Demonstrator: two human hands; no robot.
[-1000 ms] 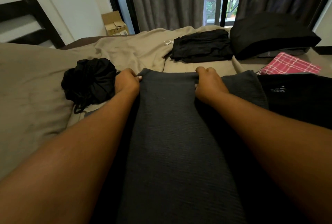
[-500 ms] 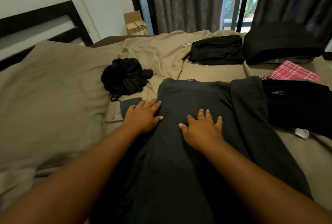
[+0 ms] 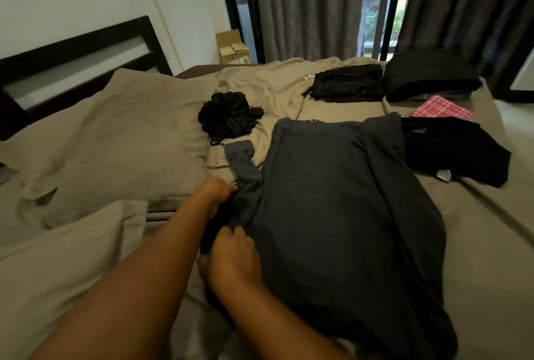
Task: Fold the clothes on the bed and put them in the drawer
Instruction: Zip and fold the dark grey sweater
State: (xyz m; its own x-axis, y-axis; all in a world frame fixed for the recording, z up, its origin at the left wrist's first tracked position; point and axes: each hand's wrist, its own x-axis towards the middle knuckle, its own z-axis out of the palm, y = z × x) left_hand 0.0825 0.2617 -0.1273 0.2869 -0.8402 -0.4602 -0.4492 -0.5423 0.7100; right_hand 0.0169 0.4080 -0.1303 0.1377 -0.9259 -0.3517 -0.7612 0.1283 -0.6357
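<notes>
The grey shirt (image 3: pixel 332 200) lies flat on the bed (image 3: pixel 476 244), its sleeve (image 3: pixel 241 163) splayed left. The left hand (image 3: pixel 218 190) pinches the sleeve's base; the right hand (image 3: pixel 231 258) clamps curled fingers (image 3: pixel 238 232) on the side edge below. Best to lift both together and fold inward along one straight line.

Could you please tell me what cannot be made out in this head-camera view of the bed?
Head view throughout.
The drawer: outside the frame.
The collar label on the dark grey shirt: too small to read.
Print on the black garment: too small and dim.
Fingertips of the left hand and right hand: buried in the shirt's folds.
Lower layers of the folded black stack: covered by its top piece.
</notes>
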